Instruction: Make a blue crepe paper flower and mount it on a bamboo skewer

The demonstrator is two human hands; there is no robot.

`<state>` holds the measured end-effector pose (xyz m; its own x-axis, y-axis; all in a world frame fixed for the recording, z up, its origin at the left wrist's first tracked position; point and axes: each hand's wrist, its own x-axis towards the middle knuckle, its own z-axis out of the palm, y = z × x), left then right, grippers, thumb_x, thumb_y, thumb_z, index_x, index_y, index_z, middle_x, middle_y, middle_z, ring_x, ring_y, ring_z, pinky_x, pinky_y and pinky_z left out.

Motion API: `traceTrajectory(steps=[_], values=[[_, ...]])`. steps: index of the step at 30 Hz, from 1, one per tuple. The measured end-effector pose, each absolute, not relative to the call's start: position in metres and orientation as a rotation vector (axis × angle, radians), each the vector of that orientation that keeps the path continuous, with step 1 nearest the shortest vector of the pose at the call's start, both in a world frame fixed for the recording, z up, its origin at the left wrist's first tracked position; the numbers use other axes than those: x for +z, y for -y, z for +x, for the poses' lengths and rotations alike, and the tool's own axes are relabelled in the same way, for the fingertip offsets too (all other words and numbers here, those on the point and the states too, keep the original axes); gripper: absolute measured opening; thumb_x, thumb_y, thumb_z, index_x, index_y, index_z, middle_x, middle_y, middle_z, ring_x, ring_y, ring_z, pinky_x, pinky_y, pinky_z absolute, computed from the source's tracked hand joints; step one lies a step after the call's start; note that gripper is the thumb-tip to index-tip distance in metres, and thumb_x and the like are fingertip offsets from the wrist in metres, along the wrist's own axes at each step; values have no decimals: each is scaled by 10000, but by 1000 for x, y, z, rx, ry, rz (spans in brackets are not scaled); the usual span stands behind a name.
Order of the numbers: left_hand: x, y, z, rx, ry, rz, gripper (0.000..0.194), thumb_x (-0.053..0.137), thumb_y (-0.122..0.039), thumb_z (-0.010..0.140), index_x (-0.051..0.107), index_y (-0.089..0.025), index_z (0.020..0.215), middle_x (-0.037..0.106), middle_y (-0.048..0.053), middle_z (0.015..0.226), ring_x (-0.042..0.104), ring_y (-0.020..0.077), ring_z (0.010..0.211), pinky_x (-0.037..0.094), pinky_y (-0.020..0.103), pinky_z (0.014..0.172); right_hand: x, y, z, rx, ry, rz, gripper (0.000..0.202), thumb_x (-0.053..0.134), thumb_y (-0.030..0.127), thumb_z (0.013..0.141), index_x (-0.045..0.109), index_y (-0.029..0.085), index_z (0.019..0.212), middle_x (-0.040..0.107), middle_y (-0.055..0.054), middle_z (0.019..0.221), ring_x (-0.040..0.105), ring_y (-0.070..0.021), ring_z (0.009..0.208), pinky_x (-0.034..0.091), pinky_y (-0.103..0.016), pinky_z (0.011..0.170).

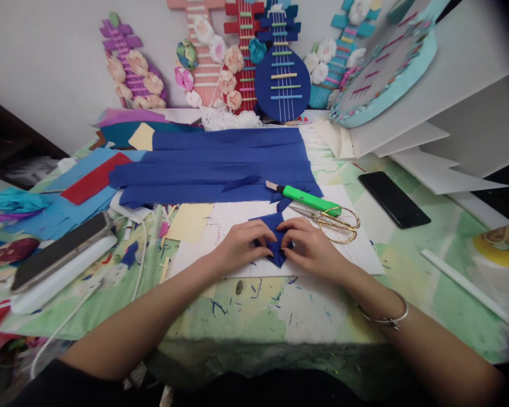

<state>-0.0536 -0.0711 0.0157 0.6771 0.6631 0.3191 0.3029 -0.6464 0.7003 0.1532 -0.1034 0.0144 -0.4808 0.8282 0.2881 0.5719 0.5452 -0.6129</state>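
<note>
A small piece of dark blue crepe paper (275, 221) lies on a white board (233, 212), folded to a point at its near end. My left hand (245, 246) pinches its left side with bent fingers. From the right, my right hand (309, 244) grips the same piece between thumb and fingers. Just beyond my right hand are gold-handled scissors (339, 223) and a green utility knife (309, 199) with its blade out. Long strips of dark blue crepe paper (220, 161) lie behind the board.
A black phone (394, 199) lies at the right, near a white stick (470, 288). Another phone (61, 249) rests on a white stand at the left, by a white cable (142, 254). Decorated paper lutes (282, 82) lean on the wall. Blue scraps litter the green tablecloth (322, 311).
</note>
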Motion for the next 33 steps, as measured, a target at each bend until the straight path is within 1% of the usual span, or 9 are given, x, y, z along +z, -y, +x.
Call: traceTrajectory(steps=[2, 4, 8, 14, 20, 23, 27, 29, 33], values=[[15, 72, -54, 749, -720, 2313, 67, 635, -235, 809, 650, -170, 806, 674, 24, 790, 611, 125, 741, 472, 274, 724, 14, 103, 153, 596, 2220, -1124, 108, 570, 89, 747, 585, 194, 730, 585, -80, 1065, 532, -222, 1020, 429, -417, 905], [15, 72, -54, 745, -692, 2353, 92, 596, -216, 839, 650, -181, 773, 686, 10, 768, 616, 126, 754, 455, 287, 752, 14, 103, 153, 589, 2220, -1122, 103, 565, 91, 750, 582, 191, 732, 587, -84, 1059, 531, -224, 1021, 426, -419, 908], [14, 73, -55, 777, -675, 2416, 158, 546, -203, 871, 658, -187, 761, 691, 20, 812, 613, 126, 773, 437, 297, 753, 15, 103, 152, 581, 2216, -1124, 104, 553, 94, 754, 580, 192, 733, 594, -89, 1035, 534, -228, 1005, 432, -429, 898], [9, 71, -56, 785, -629, 2504, 179, 537, -206, 881, 673, -175, 767, 684, 39, 829, 599, 136, 782, 440, 309, 749, 14, 104, 151, 534, 2204, -1125, 92, 557, 109, 763, 581, 190, 727, 594, -95, 1025, 523, -236, 999, 428, -435, 904], [4, 70, -57, 757, -565, 2562, 205, 498, -188, 896, 682, -161, 810, 665, 68, 848, 576, 154, 818, 463, 314, 749, 13, 103, 150, 526, 2201, -1129, 101, 558, 101, 765, 578, 196, 736, 593, -90, 1024, 512, -239, 1001, 426, -444, 907], [7, 70, -59, 745, -535, 2634, 216, 481, -172, 897, 683, -165, 822, 654, 84, 888, 562, 170, 840, 458, 345, 766, 13, 103, 151, 531, 2198, -1130, 98, 562, 102, 764, 576, 196, 740, 592, -90, 1021, 510, -238, 996, 428, -442, 901], [17, 74, -62, 664, -478, 2738, 200, 476, -149, 898, 670, -184, 928, 641, 90, 954, 529, 201, 934, 435, 388, 819, 12, 103, 151, 535, 2194, -1142, 94, 571, 106, 760, 574, 197, 740, 586, -83, 1013, 510, -234, 990, 425, -441, 900], [21, 77, -64, 600, -447, 2766, 202, 472, -148, 904, 657, -184, 979, 643, 87, 952, 522, 204, 953, 427, 380, 828, 12, 103, 151, 534, 2194, -1150, 91, 572, 109, 762, 574, 197, 740, 582, -81, 1010, 508, -232, 989, 422, -440, 899], [24, 82, -64, 515, -396, 2836, 200, 461, -144, 914, 641, -161, 999, 650, 89, 953, 532, 197, 939, 423, 356, 811, 12, 102, 151, 537, 2194, -1161, 88, 572, 102, 765, 573, 185, 737, 579, -88, 999, 507, -228, 977, 421, -424, 884]])
